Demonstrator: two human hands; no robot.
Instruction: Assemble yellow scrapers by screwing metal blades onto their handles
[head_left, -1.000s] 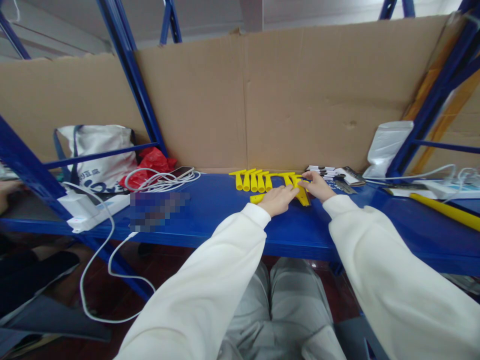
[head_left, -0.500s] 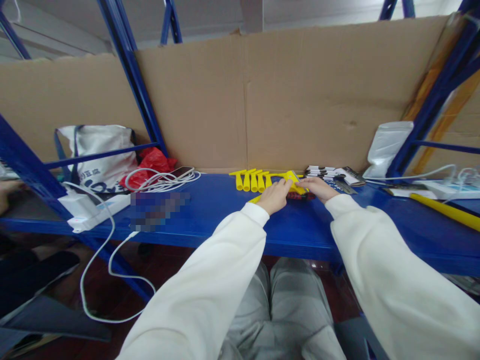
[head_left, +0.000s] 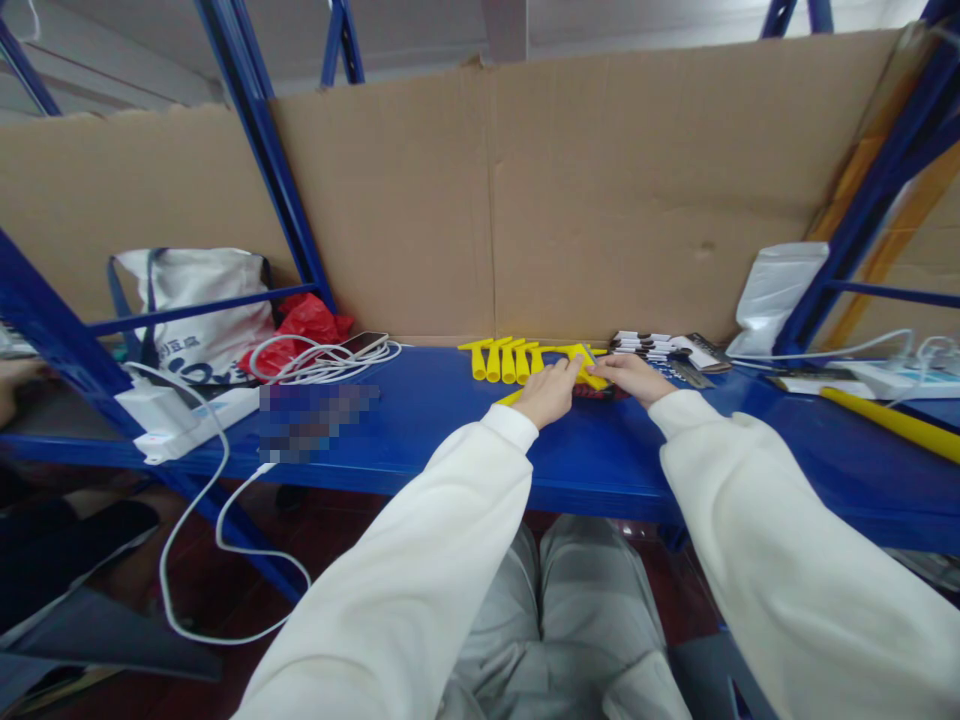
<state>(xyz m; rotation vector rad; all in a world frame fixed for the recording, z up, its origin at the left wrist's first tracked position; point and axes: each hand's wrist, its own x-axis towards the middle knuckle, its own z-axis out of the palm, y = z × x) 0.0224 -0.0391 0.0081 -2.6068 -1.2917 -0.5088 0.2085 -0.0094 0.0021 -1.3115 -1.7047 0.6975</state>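
My left hand (head_left: 551,392) is closed around the handle of a yellow scraper (head_left: 598,381), whose end sticks out near my wrist. My right hand (head_left: 634,377) pinches at the scraper's wide head from the other side; what lies between its fingertips is too small to make out. A dark red and black item (head_left: 600,393) lies under the head, mostly covered. To the left, several yellow T-shaped scrapers (head_left: 508,362) stand in a row against the cardboard. Behind my right hand are a pile of black-and-white packets (head_left: 645,345) and a loose grey blade-like strip (head_left: 694,375).
Cardboard (head_left: 390,220) walls off the back of the blue table (head_left: 420,440). At left are a cloth bag (head_left: 202,310), a red plastic bag (head_left: 307,325), coiled white cable (head_left: 337,360) and a power strip (head_left: 217,415). A white pouch (head_left: 776,295) and yellow bar (head_left: 892,425) lie right.
The scraper's head has tilted slightly between my hands, and my right hand has shifted a little left. Everything else stays in place.
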